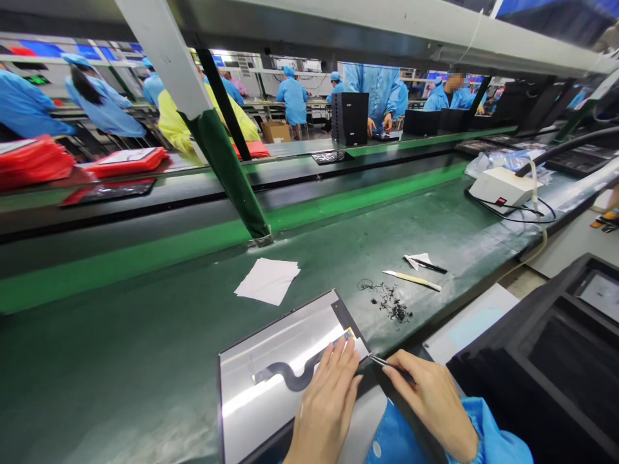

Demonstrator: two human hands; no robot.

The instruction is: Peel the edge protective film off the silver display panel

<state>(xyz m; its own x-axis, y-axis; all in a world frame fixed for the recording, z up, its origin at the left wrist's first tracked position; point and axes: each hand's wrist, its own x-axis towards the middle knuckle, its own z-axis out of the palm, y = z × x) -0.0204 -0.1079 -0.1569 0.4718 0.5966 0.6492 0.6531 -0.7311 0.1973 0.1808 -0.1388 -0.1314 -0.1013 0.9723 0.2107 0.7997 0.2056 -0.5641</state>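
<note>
A silver panel (251, 380) lies flat on the green bench (120, 361), with a black flex cable (290, 379) curving across it. The left hand (326, 406) rests on it, fingers straight and spread flat, gripping nothing, with the tips by the cable's end. Just right, the right hand (430, 399) pinches thin tweezers (382, 362) — their tip at the panel's right edge.

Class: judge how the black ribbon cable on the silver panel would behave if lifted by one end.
Probably floppy: the ribbon cable is thin and lies in a wavy curve on the silver panel. Likely very light and easily creased; tweezers suit it. It may be fixed at the end by the left hand, so it could resist.
</note>
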